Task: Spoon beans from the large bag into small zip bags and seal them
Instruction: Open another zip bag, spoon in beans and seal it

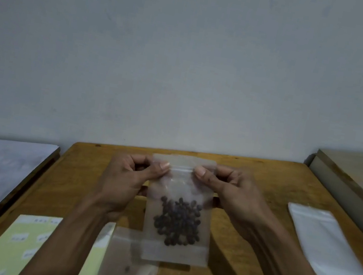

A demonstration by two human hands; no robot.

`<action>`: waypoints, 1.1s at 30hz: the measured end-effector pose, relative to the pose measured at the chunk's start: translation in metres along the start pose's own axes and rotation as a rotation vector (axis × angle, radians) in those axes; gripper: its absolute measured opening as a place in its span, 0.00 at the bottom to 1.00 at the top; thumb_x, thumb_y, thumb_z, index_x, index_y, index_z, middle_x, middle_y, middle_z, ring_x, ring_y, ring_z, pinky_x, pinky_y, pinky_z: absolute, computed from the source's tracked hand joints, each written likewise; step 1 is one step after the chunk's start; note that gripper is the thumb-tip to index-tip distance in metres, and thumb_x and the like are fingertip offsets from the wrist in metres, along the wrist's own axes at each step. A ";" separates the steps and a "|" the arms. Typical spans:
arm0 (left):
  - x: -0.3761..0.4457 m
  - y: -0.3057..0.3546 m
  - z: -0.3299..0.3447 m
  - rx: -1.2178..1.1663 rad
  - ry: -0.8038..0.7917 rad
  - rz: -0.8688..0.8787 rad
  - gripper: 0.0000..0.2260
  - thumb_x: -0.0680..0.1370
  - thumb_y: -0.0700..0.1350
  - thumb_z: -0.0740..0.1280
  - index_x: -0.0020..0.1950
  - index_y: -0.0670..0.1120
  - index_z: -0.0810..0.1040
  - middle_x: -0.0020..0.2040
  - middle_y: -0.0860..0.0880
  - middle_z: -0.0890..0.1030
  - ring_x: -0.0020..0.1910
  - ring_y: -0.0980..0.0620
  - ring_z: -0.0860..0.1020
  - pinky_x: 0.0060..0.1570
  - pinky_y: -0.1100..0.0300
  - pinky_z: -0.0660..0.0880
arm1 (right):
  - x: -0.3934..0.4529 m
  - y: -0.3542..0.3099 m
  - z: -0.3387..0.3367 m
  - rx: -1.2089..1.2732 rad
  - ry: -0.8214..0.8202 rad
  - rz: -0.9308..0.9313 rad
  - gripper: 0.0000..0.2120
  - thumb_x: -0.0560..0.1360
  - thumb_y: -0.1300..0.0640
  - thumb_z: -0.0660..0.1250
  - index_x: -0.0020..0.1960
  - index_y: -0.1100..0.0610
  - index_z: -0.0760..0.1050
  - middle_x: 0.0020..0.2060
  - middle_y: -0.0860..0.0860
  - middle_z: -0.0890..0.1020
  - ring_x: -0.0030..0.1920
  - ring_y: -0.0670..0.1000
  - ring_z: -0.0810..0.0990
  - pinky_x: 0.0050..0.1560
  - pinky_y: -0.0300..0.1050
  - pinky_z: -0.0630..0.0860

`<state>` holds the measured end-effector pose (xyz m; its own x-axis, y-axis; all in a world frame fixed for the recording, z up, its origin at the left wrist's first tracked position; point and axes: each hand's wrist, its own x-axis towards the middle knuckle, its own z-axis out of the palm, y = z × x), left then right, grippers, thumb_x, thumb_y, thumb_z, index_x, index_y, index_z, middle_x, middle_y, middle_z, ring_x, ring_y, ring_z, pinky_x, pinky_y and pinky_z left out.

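two hands pinch the zip strip of a small zip bag [179, 209] of dark beans [178, 222] above a wooden table [253, 178].

the left hand [130, 181] and right hand [231, 193] each grip a top corner between thumb and curled fingers. the large bag [127, 270] lies at the near edge beside a yellow label sheet [21, 242]; a stack of empty bags [325, 248] rests by the right edge.

Bare table [264, 182] between right hand [233, 194] and empty bags [327, 248]; sheet [20, 245] crowds left.
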<state>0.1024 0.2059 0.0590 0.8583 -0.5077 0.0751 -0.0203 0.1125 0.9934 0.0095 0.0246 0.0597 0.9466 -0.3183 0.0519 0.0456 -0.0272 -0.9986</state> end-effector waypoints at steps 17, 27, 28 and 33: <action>-0.018 -0.042 0.005 1.170 -0.136 -0.063 0.16 0.71 0.55 0.77 0.55 0.52 0.82 0.48 0.55 0.81 0.43 0.59 0.76 0.41 0.64 0.71 | -0.044 0.069 0.010 -0.921 0.060 0.036 0.16 0.75 0.49 0.72 0.62 0.48 0.78 0.57 0.44 0.81 0.57 0.45 0.77 0.58 0.44 0.76; -0.001 -0.040 0.087 0.890 -0.177 0.210 0.08 0.74 0.51 0.75 0.50 0.51 0.83 0.39 0.55 0.80 0.39 0.60 0.78 0.42 0.63 0.80 | -0.041 0.056 -0.060 -0.800 0.319 0.066 0.14 0.77 0.51 0.70 0.62 0.47 0.78 0.58 0.45 0.81 0.52 0.44 0.78 0.49 0.41 0.77; 0.004 -0.043 0.103 0.876 -0.218 0.207 0.08 0.75 0.51 0.74 0.52 0.51 0.83 0.40 0.55 0.80 0.39 0.59 0.79 0.43 0.61 0.81 | -0.040 0.057 -0.077 -0.798 0.382 0.070 0.14 0.77 0.50 0.70 0.62 0.48 0.79 0.57 0.46 0.82 0.52 0.45 0.78 0.49 0.43 0.78; 0.032 -0.069 0.193 0.891 -0.359 0.142 0.11 0.78 0.51 0.70 0.59 0.49 0.81 0.46 0.52 0.81 0.44 0.56 0.79 0.48 0.54 0.81 | -0.040 0.070 -0.161 -0.957 0.732 0.219 0.21 0.75 0.49 0.69 0.66 0.54 0.77 0.61 0.54 0.82 0.63 0.57 0.76 0.58 0.50 0.74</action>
<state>0.0326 0.0169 0.0094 0.6132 -0.7864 0.0741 -0.6194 -0.4205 0.6630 -0.0763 -0.1176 -0.0101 0.4880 -0.8528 0.1862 -0.6368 -0.4937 -0.5923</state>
